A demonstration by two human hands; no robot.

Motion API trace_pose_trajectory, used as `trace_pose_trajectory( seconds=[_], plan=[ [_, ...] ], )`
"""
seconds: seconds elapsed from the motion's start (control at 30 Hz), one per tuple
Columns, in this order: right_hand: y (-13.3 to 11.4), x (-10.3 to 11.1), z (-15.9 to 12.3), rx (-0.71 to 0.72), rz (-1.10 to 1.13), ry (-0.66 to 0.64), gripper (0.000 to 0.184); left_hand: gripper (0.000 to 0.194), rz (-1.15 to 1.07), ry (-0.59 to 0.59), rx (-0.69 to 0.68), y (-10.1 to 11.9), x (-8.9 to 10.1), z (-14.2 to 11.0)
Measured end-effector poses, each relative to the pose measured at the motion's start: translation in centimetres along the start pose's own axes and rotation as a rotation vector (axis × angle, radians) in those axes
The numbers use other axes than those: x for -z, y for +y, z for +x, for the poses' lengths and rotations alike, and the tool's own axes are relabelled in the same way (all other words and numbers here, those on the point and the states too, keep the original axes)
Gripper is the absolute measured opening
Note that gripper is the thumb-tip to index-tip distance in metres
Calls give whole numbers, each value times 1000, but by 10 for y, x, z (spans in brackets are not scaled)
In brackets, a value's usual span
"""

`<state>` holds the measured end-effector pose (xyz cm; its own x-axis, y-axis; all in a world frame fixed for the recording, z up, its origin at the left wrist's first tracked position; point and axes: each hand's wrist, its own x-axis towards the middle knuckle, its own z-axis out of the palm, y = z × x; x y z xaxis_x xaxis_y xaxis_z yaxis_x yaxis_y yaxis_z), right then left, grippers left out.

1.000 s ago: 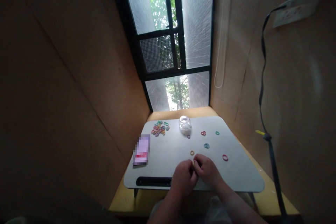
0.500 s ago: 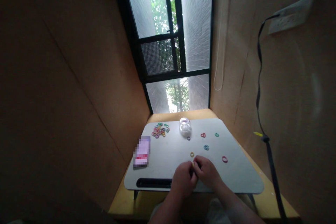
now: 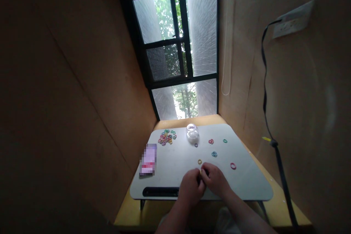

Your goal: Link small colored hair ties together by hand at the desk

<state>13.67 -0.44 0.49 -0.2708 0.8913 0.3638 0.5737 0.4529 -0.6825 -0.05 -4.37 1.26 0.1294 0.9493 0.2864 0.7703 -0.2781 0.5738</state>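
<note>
My left hand (image 3: 191, 186) and my right hand (image 3: 215, 178) meet over the near part of the white lap desk (image 3: 170, 164), fingers closed and pinching. A bit of a yellow hair tie (image 3: 201, 171) shows between the fingertips; most of it is hidden by them. Just beyond my hands lies another yellow hair tie (image 3: 199, 161). Farther off are a blue group of hair ties (image 3: 214, 154), a pink hair tie (image 3: 233, 166), a red group (image 3: 211, 141), a green one (image 3: 225, 141) and a small purple one (image 3: 196, 145).
A clear round jar (image 3: 192, 134) stands at the back of the desk. To its left is a pile of mixed hair ties (image 3: 166, 137). A phone (image 3: 148, 159) lies at the left edge, above a black slot (image 3: 160, 191). A black cable (image 3: 264, 80) hangs at right.
The whole view has shifted slightly. My hands keep nearly the same pose, still together at the yellow hair tie, and the things on the desk stay where they were.
</note>
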Motion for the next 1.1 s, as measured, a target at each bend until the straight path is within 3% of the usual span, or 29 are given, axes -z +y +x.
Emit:
trace_pose_trajectory(
  seconds=[1.1],
  plan=[
    [-1,-1,0,-12,1,-3,22,7,13,-1,3,-2,-1,-1]
  ],
)
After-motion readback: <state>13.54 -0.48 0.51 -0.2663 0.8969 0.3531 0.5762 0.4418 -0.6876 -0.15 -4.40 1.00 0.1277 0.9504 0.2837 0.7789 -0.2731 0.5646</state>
